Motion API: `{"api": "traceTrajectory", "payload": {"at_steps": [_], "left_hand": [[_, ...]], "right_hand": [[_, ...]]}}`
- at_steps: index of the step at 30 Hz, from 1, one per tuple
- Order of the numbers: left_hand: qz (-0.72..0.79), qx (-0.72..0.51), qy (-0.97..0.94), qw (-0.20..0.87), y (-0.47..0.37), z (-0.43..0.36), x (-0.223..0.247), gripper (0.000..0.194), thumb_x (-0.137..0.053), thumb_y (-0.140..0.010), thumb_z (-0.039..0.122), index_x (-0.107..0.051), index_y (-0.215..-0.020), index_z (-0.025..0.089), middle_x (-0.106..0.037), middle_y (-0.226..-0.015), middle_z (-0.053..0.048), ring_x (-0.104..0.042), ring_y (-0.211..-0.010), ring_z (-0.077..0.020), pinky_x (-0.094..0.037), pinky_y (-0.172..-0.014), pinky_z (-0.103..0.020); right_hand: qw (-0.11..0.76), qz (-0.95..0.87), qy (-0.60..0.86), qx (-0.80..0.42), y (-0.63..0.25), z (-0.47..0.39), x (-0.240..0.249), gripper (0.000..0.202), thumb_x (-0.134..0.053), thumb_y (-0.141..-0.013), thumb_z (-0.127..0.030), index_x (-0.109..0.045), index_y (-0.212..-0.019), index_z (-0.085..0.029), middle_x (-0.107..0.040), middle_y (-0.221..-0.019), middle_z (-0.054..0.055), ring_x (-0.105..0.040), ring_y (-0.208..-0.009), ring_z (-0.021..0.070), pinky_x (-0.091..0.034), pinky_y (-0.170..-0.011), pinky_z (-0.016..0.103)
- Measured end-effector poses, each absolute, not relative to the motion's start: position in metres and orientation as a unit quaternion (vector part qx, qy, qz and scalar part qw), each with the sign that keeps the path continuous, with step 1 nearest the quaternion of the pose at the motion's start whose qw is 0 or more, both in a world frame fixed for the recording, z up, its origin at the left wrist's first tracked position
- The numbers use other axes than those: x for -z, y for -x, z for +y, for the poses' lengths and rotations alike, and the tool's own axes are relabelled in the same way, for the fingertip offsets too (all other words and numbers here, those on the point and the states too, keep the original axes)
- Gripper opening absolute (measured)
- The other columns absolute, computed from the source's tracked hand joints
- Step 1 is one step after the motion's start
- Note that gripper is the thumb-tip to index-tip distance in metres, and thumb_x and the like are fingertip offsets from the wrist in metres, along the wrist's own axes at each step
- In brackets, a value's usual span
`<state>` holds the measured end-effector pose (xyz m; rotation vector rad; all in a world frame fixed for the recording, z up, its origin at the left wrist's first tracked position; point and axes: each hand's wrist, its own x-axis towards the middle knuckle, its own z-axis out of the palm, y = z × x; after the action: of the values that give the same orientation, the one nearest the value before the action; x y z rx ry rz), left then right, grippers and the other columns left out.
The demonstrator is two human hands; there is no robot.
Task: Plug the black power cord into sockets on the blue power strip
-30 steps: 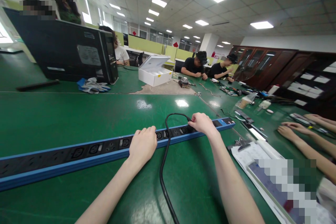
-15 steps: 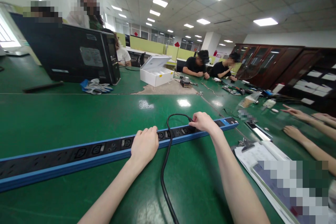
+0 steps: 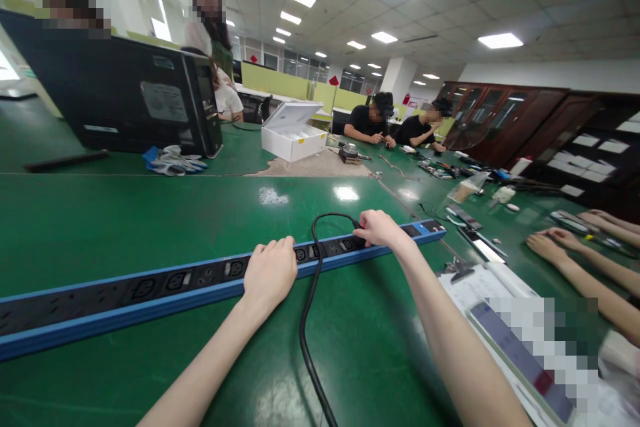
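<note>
A long blue and black power strip (image 3: 205, 278) lies slantwise across the green table. My left hand (image 3: 271, 271) is closed over its middle, fingers wrapped across the sockets. Farther right, my right hand (image 3: 379, 228) pinches the plug end of a black cable (image 3: 311, 307) at the strip's sockets. From there the cable loops left, crosses the strip and runs down toward the bottom edge of the view. The plug itself is mostly hidden by my right fingers.
A black computer case (image 3: 150, 97), gloves (image 3: 173, 161) and an open white box (image 3: 294, 135) stand beyond the strip. At right lie a clipboard with papers (image 3: 463, 290) and a phone (image 3: 520, 360). Another person's hands (image 3: 550, 245) rest nearby; several people are around the table.
The whole view has shifted slightly. Both my hands keep their places on the strip and cable. At right, another person's pointing hand has drawn back, and a standing person has moved right.
</note>
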<state>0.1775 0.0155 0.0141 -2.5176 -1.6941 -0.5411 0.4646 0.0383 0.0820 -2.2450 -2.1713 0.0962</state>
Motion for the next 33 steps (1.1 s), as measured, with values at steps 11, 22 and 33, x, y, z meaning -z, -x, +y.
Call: {"api": "traceTrajectory", "payload": {"at_steps": [11,22,33], "left_hand": [[-0.548,0.173,0.818,0.024,-0.175,0.014,-0.017,0.03,-0.034,-0.1,0.023,-0.063,-0.104,0.018,-0.072,-0.097,-0.012,-0.065,-0.094,-0.0244,-0.039,-0.086,-0.037],[-0.552,0.179,0.814,0.032,-0.177,0.015,-0.014,0.028,-0.034,-0.099,0.022,-0.062,-0.101,0.018,-0.072,-0.096,-0.012,-0.065,-0.092,-0.0244,-0.038,-0.083,-0.037],[-0.557,0.181,0.811,0.02,-0.176,0.013,-0.018,0.03,-0.034,-0.099,0.021,-0.063,-0.101,0.017,-0.073,-0.097,-0.012,-0.066,-0.094,-0.0252,-0.039,-0.085,-0.038]], "right_hand": [[0.003,-0.693,0.711,-0.118,-0.466,0.047,-0.088,0.02,-0.062,-0.092,-0.037,-0.063,-0.093,-0.016,-0.072,-0.061,0.002,-0.073,-0.064,0.0166,-0.047,-0.068,0.021],[0.02,-0.698,0.713,-0.056,-0.464,0.038,-0.079,0.018,-0.06,-0.093,-0.037,-0.061,-0.092,-0.018,-0.07,-0.062,0.003,-0.073,-0.071,0.0189,-0.045,-0.068,0.023],[0.081,-0.68,0.728,-0.012,-0.456,0.018,-0.071,0.021,-0.057,-0.096,-0.039,-0.059,-0.098,-0.018,-0.071,-0.07,0.003,-0.072,-0.074,0.018,-0.042,-0.068,0.022]]}}
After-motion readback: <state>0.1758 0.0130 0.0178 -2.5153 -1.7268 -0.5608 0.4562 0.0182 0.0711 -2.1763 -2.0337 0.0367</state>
